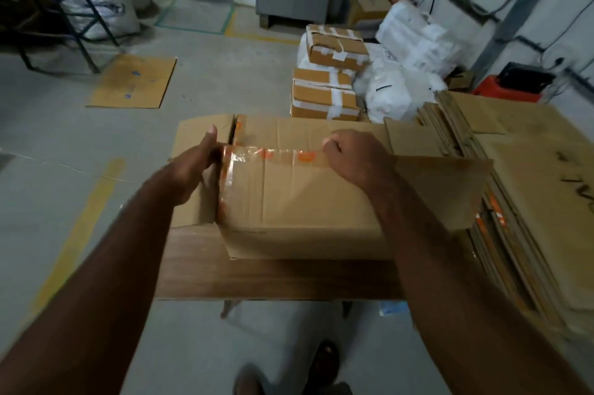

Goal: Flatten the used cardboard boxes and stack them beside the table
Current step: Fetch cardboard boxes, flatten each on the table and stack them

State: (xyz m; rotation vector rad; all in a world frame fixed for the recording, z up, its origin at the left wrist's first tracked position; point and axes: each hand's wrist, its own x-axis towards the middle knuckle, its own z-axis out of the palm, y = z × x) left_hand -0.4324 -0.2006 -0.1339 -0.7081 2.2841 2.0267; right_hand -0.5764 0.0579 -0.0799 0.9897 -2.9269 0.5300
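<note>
A brown cardboard box [299, 198] lies on a small wooden table [257, 275], sealed along its top edge with clear tape printed in orange [283, 155]. My left hand [196, 163] presses against the box's left end with straight fingers, beside a loose side flap [193, 143]. My right hand [356, 156] has its fingers curled and pinches the tape on the top edge. A tall stack of flattened cardboard boxes [527, 188] stands right of the table, touching the box's right flap.
Taped parcels [324, 95] and white sacks [401, 85] sit on the floor behind the table. A flat cardboard sheet [133, 81] lies at the back left near a metal rack [74, 5]. My shoe [324, 362] shows below the table.
</note>
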